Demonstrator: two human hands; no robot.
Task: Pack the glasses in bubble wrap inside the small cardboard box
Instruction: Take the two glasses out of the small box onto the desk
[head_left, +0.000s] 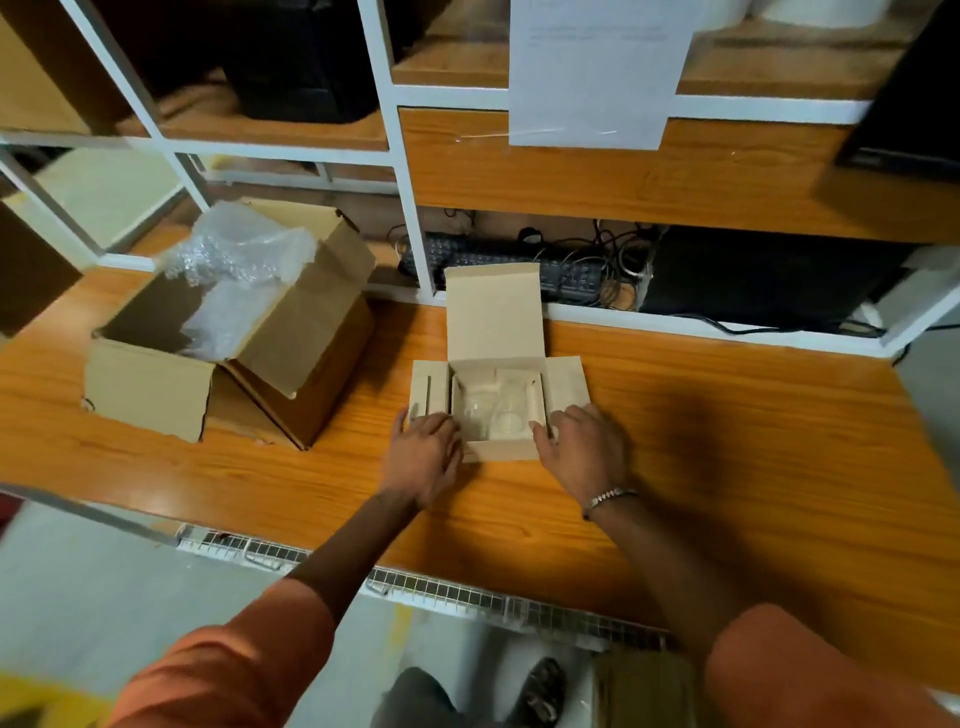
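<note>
Cardboard small box (493, 332) sits open between our hands: left hand (423, 457) rests fingers loosely on its left flap, right hand (584, 449) on the right flap, glasses (491, 410) lying just beyond our fingertips

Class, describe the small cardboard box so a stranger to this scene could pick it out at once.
On the orange wooden table, look near the middle, between the left hand and right hand. The small cardboard box sits there with its lid up. Unlike the larger box holding bubble wrap, it holds clear glasses.
</note>
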